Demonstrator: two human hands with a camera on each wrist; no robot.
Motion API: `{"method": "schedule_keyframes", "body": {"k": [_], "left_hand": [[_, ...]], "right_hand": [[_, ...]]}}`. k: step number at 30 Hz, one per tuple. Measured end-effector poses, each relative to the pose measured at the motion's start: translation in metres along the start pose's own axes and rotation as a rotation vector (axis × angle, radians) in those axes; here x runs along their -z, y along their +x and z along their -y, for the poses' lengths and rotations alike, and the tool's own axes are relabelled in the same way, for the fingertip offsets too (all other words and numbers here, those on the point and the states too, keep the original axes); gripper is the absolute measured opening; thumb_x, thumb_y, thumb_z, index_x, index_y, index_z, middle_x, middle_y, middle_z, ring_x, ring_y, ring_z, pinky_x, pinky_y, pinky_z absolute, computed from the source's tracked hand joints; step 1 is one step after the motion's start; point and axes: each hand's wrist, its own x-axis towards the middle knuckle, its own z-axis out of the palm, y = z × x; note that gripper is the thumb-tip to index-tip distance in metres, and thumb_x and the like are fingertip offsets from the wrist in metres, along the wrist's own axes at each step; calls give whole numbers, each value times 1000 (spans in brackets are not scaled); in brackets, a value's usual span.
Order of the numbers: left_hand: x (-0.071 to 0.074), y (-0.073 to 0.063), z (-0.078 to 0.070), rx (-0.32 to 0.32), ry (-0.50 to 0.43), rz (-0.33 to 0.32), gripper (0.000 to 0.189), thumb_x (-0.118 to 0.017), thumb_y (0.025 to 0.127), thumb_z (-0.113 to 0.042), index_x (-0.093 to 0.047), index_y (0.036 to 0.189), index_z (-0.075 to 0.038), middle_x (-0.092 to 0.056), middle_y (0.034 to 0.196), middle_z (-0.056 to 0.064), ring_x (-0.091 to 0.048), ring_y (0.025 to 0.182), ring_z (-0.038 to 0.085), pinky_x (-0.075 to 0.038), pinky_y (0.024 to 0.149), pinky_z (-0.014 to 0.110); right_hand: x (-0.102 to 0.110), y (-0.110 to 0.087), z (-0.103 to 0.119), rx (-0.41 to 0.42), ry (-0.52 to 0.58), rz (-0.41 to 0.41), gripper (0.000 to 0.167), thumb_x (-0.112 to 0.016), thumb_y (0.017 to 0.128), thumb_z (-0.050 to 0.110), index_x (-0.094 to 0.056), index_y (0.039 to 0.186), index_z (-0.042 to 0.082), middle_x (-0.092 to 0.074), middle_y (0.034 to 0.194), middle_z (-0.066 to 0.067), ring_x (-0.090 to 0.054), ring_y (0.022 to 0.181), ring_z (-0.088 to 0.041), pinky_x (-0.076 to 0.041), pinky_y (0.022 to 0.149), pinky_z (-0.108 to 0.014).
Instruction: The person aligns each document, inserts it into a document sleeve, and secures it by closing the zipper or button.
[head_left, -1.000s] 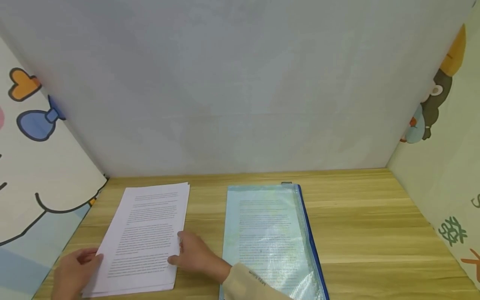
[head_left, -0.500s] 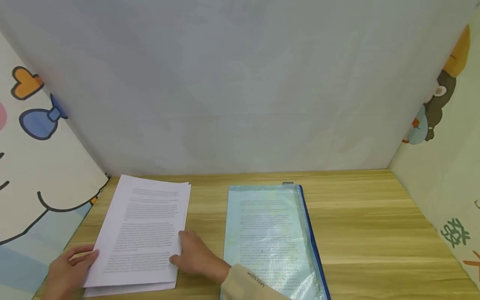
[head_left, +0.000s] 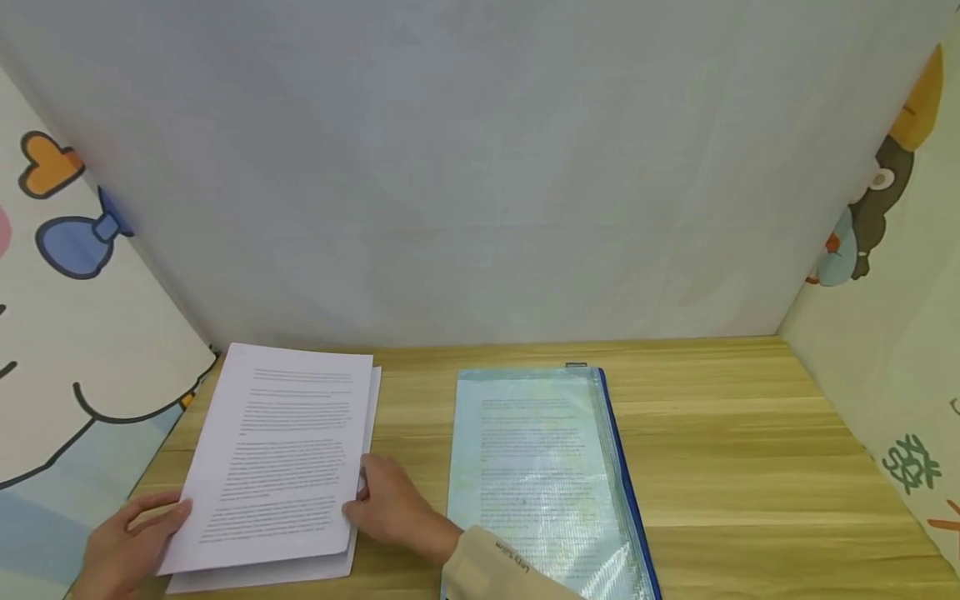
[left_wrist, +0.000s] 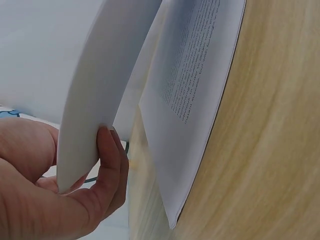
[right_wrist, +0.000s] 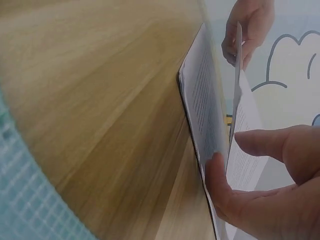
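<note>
White, black-printed paper sheets (head_left: 285,454) hang just above a matching flat white stack (left_wrist: 182,150) on the yellowish wood-grain table (head_left: 735,450). On my feed, the left hand (head_left: 131,537) pinches their left edge; the right hand (head_left: 397,508) keeps thumb and fingers parted at their right edge, near the translucent pale-blue plastic folder (head_left: 532,483).

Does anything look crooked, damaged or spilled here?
One thing: the left hand holds the upper paper raised and offset leftward, so it doesn't line up with the lower paper, which peeks out at right and bottom. I see no spill or damage.
</note>
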Motion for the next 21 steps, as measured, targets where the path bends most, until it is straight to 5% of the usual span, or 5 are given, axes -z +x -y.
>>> {"method": "schedule_keyframes", "body": {"k": [17, 21], "left_hand": [[-1, -16, -5, -31, 35, 35, 76, -59, 100, -54, -37, 154, -6, -37, 150, 30, -49, 120, 47, -46, 84, 44], [-2, -18, -6, -56, 42, 51, 76, -59, 100, -55, -38, 153, -4, -37, 150, 30, -49, 119, 46, -47, 80, 39]], "right_hand": [[0, 4, -4, 17, 25, -89, 50, -74, 86, -9, -55, 131, -2, -62, 95, -3, -58, 76, -4, -51, 65, -18], [1, 4, -5, 20, 30, -105, 43, -72, 88, -9, -56, 126, 2, -64, 95, -5, -61, 77, -6, -51, 64, -19]]}}
